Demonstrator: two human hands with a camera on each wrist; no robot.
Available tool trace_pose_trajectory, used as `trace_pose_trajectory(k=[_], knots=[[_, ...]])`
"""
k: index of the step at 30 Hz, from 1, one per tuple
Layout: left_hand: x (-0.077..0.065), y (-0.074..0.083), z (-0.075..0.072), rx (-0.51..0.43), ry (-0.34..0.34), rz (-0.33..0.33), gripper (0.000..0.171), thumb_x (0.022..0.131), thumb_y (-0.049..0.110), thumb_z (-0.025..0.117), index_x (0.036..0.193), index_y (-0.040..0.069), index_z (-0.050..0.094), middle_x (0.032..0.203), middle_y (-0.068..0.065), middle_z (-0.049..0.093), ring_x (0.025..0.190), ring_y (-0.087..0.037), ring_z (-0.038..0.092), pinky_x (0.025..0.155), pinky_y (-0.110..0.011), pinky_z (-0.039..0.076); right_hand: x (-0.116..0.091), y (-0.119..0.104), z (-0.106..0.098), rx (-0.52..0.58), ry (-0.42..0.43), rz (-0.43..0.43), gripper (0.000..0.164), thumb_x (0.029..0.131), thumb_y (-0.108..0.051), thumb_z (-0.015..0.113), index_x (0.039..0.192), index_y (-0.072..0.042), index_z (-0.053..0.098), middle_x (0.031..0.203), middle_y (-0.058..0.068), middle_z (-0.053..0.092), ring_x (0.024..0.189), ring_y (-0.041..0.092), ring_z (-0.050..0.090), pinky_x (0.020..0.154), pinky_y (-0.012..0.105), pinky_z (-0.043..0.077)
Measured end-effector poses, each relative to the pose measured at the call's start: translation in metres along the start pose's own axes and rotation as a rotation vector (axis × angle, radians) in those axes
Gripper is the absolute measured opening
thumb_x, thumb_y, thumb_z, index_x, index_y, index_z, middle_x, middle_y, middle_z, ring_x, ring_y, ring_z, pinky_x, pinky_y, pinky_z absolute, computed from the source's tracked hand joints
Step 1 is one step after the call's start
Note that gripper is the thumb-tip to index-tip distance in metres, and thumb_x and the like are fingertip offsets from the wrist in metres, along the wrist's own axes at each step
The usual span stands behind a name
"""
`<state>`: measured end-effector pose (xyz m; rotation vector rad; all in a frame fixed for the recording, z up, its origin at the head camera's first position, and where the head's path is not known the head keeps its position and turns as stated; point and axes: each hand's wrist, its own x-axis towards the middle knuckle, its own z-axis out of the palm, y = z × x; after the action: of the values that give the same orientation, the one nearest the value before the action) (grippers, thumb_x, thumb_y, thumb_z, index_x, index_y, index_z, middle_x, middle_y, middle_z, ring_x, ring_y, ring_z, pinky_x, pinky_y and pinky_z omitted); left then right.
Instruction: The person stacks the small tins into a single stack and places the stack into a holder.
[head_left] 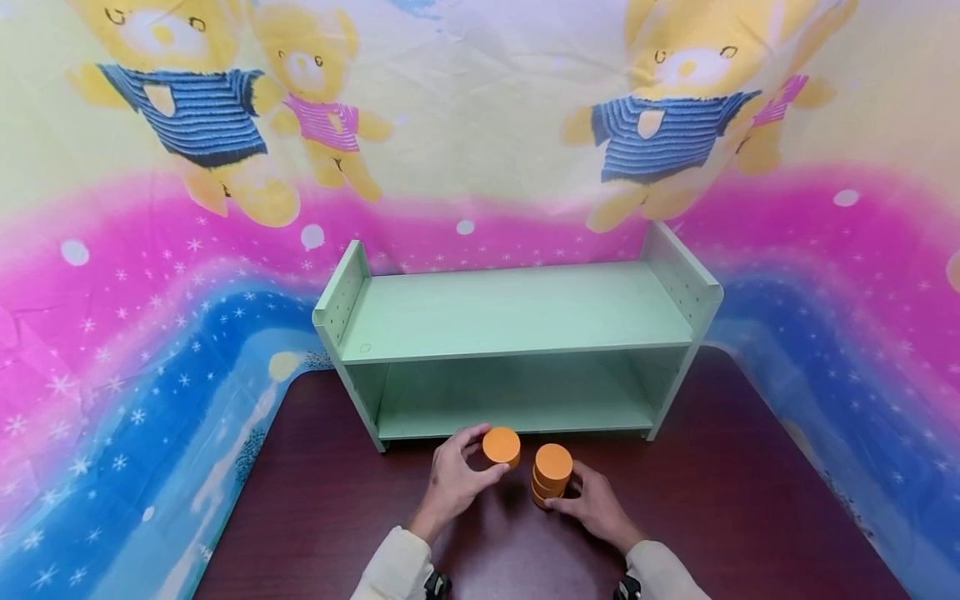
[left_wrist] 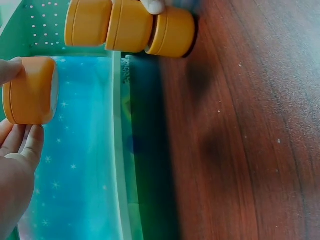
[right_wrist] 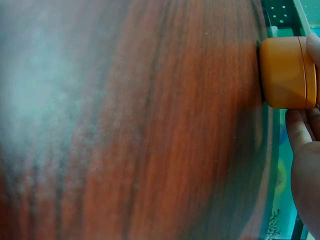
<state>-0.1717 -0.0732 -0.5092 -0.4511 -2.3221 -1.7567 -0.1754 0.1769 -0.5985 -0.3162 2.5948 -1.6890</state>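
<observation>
In the head view my left hand [head_left: 453, 482] pinches a small round orange jar [head_left: 501, 447] between thumb and fingers. The left wrist view shows this jar [left_wrist: 31, 91] held up off the table, its pale underside partly visible. To its right, a stack of three like orange jars [head_left: 552, 468] stands upright on the table, apart from the held one. My right hand [head_left: 598, 507] grips that stack, thumb at the near side and fingers round the right side. Only the stack's lower part, with the bottom jar [right_wrist: 284, 73], appears in the right wrist view.
A pale green two-level shelf [head_left: 517, 312] stands behind the hands at the back of the dark red-brown table [head_left: 322, 517]. A printed cloth [head_left: 480, 108] with bears and snowflakes hangs behind and along both sides.
</observation>
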Motion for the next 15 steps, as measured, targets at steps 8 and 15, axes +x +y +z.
trace_pose_trajectory(k=[8,15], knots=[[0.003,0.019,0.001,-0.024,0.001,0.013,0.059,0.070,-0.004,0.088,0.123,-0.009,0.062,0.119,-0.020,0.064,0.107,-0.036,0.066,0.093,-0.050,0.054,0.000,0.001,0.000,0.006,0.003,-0.023,0.061,0.069,-0.010,0.092,0.119,0.004,0.061,0.115,0.015,0.069,0.109,0.035,0.066,0.090,0.037,0.057],[0.005,0.012,0.005,-0.007,-0.012,0.049,0.060,0.071,0.007,0.091,0.125,-0.001,0.064,0.120,-0.013,0.066,0.106,-0.029,0.068,0.092,-0.042,0.056,0.000,-0.002,0.000,0.009,0.012,0.004,0.061,0.069,-0.010,0.092,0.120,0.002,0.062,0.116,0.014,0.068,0.111,0.034,0.065,0.091,0.039,0.057]])
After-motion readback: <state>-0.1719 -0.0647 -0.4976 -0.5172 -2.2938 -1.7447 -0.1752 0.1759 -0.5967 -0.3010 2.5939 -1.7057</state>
